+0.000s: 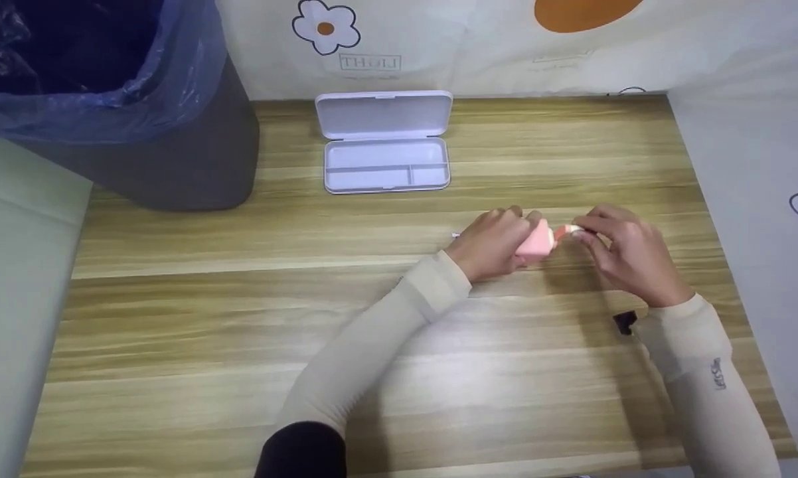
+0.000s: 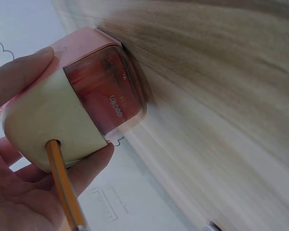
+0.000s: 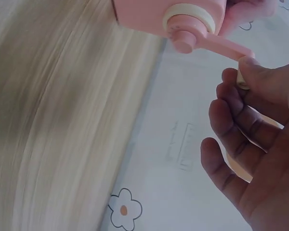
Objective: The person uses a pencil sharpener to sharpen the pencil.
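Observation:
My left hand (image 1: 492,244) grips a pink and cream crank pencil sharpener (image 2: 50,115), fingers and thumb wrapped round its body. A red see-through shavings drawer (image 2: 106,91) shows on its face in the left wrist view. Out of the sharpener's hole sticks a yellow-orange pencil (image 2: 66,187), its tip hidden inside. On the opposite side, my right hand (image 1: 631,255) pinches the small cream knob (image 3: 242,79) at the end of the pink crank arm (image 3: 226,47) between thumb and index finger. The other right fingers are loosely bent.
A pale lilac pencil case (image 1: 389,189) lies with its lid up at the back of the wooden table (image 1: 206,318). To the back left stands a grey bin (image 1: 193,166) lined with a blue bag. A small black object (image 1: 625,322) sits by the right wrist.

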Tool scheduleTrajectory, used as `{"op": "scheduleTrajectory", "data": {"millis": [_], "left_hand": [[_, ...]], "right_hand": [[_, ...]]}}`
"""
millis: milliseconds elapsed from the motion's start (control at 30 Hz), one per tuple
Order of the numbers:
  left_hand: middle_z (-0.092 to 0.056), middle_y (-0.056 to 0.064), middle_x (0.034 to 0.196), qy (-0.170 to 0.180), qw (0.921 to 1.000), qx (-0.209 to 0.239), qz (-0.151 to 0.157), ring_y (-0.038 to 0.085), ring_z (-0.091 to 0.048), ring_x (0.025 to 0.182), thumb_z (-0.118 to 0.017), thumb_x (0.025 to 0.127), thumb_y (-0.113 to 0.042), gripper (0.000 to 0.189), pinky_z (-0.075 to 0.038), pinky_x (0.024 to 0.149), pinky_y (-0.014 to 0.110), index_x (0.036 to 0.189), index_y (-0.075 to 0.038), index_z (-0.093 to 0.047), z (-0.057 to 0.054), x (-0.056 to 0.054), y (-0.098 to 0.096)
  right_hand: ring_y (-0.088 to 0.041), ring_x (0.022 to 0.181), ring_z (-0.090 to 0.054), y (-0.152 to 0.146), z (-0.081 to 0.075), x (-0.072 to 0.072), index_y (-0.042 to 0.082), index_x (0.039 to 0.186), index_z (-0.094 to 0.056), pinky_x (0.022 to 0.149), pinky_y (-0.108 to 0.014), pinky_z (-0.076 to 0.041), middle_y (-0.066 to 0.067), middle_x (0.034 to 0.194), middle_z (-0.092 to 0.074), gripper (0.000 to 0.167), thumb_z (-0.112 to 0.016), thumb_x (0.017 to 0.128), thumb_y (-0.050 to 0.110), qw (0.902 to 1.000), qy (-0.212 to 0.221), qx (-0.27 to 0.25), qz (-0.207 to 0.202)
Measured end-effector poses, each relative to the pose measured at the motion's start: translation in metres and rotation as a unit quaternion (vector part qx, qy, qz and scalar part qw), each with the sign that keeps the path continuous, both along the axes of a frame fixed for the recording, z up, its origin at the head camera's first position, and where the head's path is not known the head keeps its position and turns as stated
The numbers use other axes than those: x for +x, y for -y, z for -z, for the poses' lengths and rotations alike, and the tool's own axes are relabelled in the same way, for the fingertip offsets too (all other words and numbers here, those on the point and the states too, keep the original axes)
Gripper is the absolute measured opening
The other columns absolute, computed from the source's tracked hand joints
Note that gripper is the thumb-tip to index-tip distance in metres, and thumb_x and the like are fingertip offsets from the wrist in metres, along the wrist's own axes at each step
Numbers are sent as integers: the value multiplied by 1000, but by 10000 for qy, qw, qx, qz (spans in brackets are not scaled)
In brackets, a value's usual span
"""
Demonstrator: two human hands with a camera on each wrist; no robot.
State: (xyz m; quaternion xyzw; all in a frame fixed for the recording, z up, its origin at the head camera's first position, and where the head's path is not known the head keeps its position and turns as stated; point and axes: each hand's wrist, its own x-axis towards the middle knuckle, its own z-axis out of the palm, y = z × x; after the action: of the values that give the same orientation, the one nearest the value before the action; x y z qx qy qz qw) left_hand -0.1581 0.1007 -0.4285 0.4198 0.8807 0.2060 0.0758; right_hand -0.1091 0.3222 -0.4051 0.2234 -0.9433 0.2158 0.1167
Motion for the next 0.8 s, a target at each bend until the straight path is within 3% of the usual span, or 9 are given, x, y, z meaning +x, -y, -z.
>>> {"op": "scheduleTrajectory", "data": {"millis": [367,500,800], "left_hand": [[-65,9,99,-132,9998,149,91,22,-63,85,-78,85,-25,42,-52,73,31,120,-6,-63,4,0,0],[-65,10,101,-114,9997,194,113,22,-63,87,-79,85,-25,48,-53,75,32,125,-6,-62,4,0,0],[-66,12,105,-104,9998,146,44,22,-63,89,-76,88,-30,52,-53,77,32,131,-5,-60,4,-1,2]], "right_hand": [[-15,61,-47,0,6,-20,-2,102,-76,56,-32,-37,-8,83,-66,15,-69,93,7,9995,265,-24,156],[-15,61,-49,-1,7,-22,-3,102,-76,55,-32,-39,-9,83,-66,15,-69,92,6,9993,327,-17,190],[-22,66,-57,4,15,-40,-6,98,-74,57,-36,-45,-13,87,-67,11,-69,91,1,9976,503,470,-4]]}}
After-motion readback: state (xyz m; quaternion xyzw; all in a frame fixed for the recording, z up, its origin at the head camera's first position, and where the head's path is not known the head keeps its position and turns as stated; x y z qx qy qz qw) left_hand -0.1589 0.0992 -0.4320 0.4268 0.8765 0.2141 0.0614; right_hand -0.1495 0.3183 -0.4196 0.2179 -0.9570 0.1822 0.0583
